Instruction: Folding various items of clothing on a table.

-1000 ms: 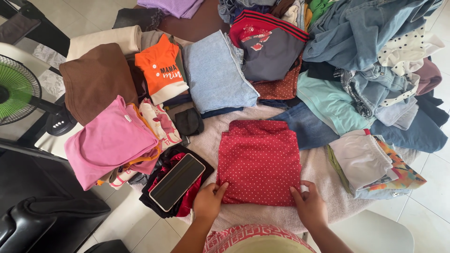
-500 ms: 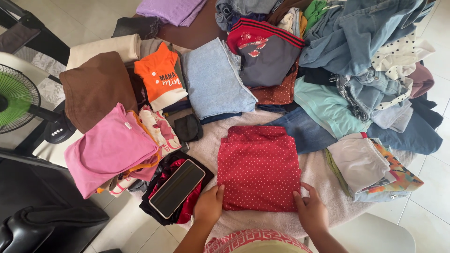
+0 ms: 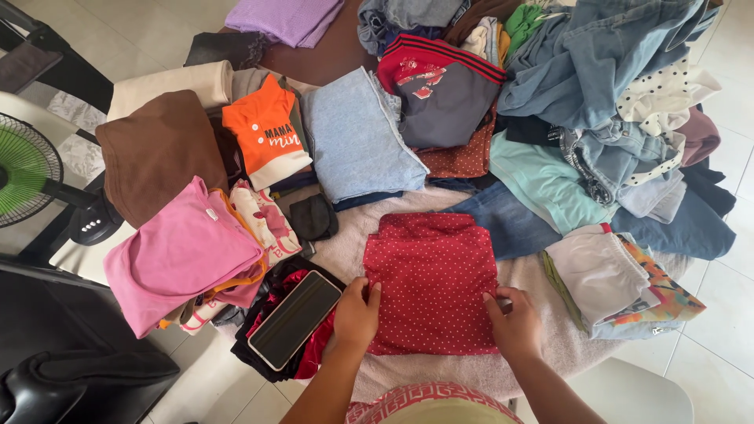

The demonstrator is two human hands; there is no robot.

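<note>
A folded red garment with small white dots (image 3: 432, 275) lies flat on a pale towel (image 3: 550, 330) in front of me. My left hand (image 3: 355, 314) grips its left edge near the lower corner, fingers curled over the fabric. On the right edge, my right hand (image 3: 514, 322) pinches the cloth in the same way. A dark phone (image 3: 294, 319) rests on a black and red garment just left of my left hand.
Folded stacks lie at the left: pink (image 3: 184, 251), brown (image 3: 157, 149), orange (image 3: 265, 129), light blue (image 3: 357, 137). An unsorted heap with denim (image 3: 597, 55) fills the right and back. A folded white and floral pile (image 3: 620, 275) lies at the right. A green fan (image 3: 27, 169) stands far left.
Both hands slid up along the sides of the red dotted garment, from its bottom corners to its lower side edges, and now pinch the fabric.
</note>
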